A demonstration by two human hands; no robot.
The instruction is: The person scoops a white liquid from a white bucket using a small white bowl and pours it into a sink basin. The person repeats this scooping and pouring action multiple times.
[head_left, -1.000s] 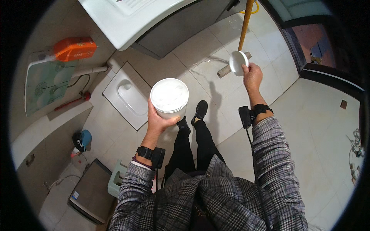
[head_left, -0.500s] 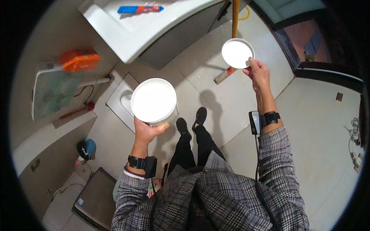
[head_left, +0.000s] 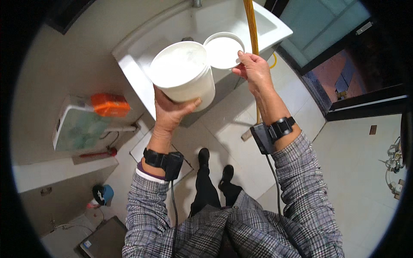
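My left hand (head_left: 170, 111) is wrapped round the lower side of a white plastic bucket (head_left: 202, 88), which is tilted over the sink with its open top showing. A pale white inside fills the view of its mouth, and whether it holds anything I cannot tell. Between thumb and fingers, my right hand (head_left: 257, 71) pinches the rim of a round white lid (head_left: 223, 52). The lid's near-left edge comes right up to the bucket's rim. Both are above the white sink (head_left: 273, 31), whose tap (head_left: 197, 3) is at the top edge.
A wooden pole (head_left: 251, 23) stands beside my right hand. On the left wall are a pale box (head_left: 79, 129), an orange packet (head_left: 110, 105) and a red-handled tool (head_left: 99, 153). A dark-topped box (head_left: 105, 241) sits lower left. A doorway (head_left: 340, 81) opens at the right.
I have come nearer the sink. The bucket and lid have moved up in the view and closer together, the lid to the left, and the bucket is now tilted.
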